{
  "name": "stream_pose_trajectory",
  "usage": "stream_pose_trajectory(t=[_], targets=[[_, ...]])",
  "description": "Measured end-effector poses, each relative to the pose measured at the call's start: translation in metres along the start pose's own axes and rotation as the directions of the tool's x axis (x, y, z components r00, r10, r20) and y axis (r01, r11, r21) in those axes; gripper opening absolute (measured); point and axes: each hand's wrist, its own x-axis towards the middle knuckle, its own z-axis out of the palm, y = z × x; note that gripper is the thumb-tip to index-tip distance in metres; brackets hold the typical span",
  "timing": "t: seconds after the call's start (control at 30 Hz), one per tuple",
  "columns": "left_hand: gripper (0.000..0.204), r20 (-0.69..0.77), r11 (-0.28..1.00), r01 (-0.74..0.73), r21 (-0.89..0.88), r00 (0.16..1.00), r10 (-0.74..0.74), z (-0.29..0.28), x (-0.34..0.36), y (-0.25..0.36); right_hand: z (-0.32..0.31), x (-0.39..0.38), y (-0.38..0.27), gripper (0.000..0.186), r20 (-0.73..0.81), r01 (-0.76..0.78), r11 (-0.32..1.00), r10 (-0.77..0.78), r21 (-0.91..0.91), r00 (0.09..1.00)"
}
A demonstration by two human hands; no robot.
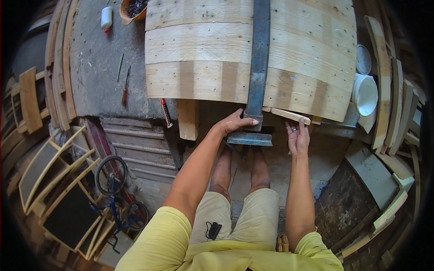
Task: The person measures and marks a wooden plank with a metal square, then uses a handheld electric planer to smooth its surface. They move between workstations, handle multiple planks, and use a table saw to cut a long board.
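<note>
Big plank panel [199, 49] up at 12 to 1 o'clock, blue metal clamp [259, 58] running across it around 1, white bucket [366, 95] off between 2 and 3

Thin wood strip [287, 114] sits by the panel's near edge, also between 2 and 3

Left hand [231, 123] half closed on the clamp's bottom end; right hand [298, 140] half open, fingertips on the strip, can't tell if gripping

Screwdriver [125, 90] at 10
</note>
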Motion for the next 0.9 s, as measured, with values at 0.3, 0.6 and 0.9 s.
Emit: stream_pose_trajectory(t=[0.3, 0.6, 0.9], targets=[[0.099, 0.008, 1.0, -0.007, 0.017, 1.0, 0.007, 0.001, -0.003, 0.006, 0.002, 0.004, 0.0, 0.04, -0.033, 0.008, 1.0, -0.008, 0.002, 0.999], [0.069, -0.146, 0.986, -0.006, -0.166, 0.989, -0.018, 0.002, 0.0, 0.026, 0.0, 0.009, 0.01, 0.044, -0.029, 0.002, 0.999, 0.0, 0.052, 1.0], [0.046, -0.311, 0.994, -0.099, -0.052, 0.947, 0.078, 0.036, -0.004, 0.026, 0.009, 0.016, 0.025, 0.036, -0.054, -0.026, 0.994, 0.032, 0.11, 0.998]])
